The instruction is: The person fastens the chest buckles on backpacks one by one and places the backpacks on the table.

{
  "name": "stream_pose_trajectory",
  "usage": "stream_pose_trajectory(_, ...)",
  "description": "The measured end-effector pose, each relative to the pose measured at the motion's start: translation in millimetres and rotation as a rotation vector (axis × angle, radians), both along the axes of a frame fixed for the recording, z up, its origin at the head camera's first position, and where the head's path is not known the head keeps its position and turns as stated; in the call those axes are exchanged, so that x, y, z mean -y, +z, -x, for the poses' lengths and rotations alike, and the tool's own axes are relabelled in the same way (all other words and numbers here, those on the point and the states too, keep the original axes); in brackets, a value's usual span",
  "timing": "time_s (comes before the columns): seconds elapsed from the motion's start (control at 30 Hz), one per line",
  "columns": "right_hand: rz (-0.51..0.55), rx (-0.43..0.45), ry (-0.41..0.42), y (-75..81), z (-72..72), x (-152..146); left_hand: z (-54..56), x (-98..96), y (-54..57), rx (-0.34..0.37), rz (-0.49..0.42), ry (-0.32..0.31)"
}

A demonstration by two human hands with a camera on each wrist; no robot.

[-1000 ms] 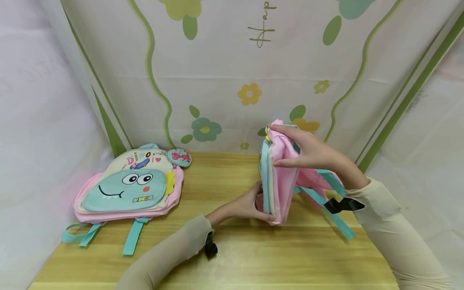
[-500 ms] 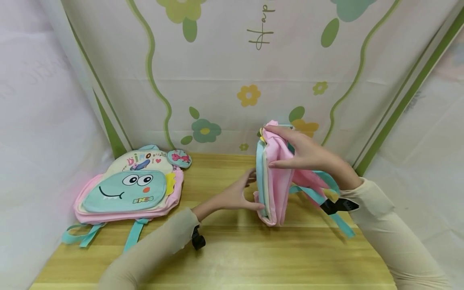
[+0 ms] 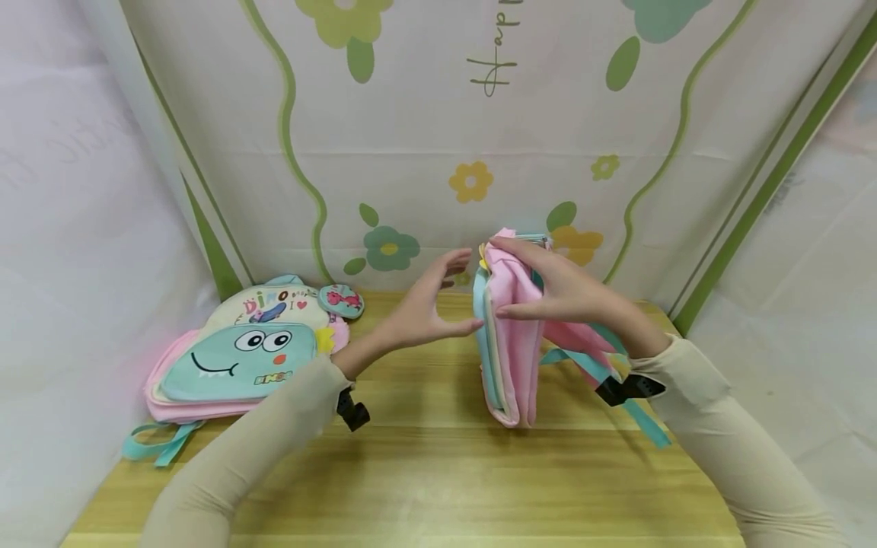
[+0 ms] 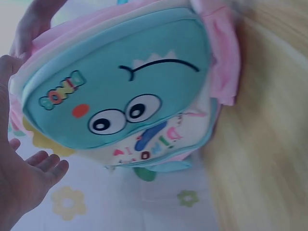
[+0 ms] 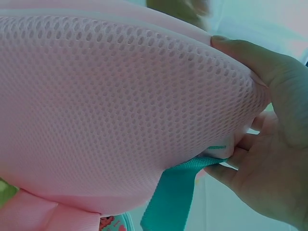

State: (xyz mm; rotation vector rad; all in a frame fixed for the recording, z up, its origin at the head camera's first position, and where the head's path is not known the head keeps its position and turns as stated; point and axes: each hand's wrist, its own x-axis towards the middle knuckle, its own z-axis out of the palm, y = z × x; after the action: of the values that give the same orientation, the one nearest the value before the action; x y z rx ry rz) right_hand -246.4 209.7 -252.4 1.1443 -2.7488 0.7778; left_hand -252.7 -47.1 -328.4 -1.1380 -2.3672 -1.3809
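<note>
A pink and teal children's backpack stands on edge on the table, right of centre. My right hand grips its upper side, thumb and fingers spread around the pink side. In the right wrist view, the pink mesh back panel fills the view, and the right hand holds the bag's edge beside a teal strap. My left hand is at the teal front, fingers apart and loosely bent. In the left wrist view, the dinosaur-face pocket faces the left hand; whether the thumb touches the bag is unclear.
A second dinosaur backpack lies face up at the left of the wooden table, its round pink-figure tag at the upper right. My left forearm partly covers it. A flower-printed white curtain stands behind.
My left hand has let go of the backpack's lower front and moved up and left. The right hand keeps its grip, and the backpack's top has shifted slightly left.
</note>
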Motion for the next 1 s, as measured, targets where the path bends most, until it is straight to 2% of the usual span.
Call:
stream_pose_trajectory(0.1,0.003,0.015,0.004,-1.2,-0.3,3,3.1,-0.6,10.8,-0.03,-0.006,0.003)
stream_pose_trajectory(0.2,0.015,0.029,0.019,-1.8,-0.8,7,6.5,-2.6,16.1,-0.052,-0.012,-0.005)
stream_pose_trajectory(0.53,0.027,0.046,0.033,-5.9,0.3,9,11.6,-7.7,18.2,-0.073,0.011,-0.02)
stream_pose_trajectory(0.7,0.049,0.034,0.07,-10.1,0.5,11,12.7,-5.8,18.7,-0.07,0.003,-0.029)
stream_pose_trajectory(0.87,0.046,0.004,0.096,-13.5,-1.7,12,14.3,-1.4,18.8,-0.087,0.007,-0.013)
stream_pose_trajectory(1.0,0.016,0.003,0.081,-16.8,-4.1,9,14.6,3.3,18.9,-0.085,0.017,-0.002)
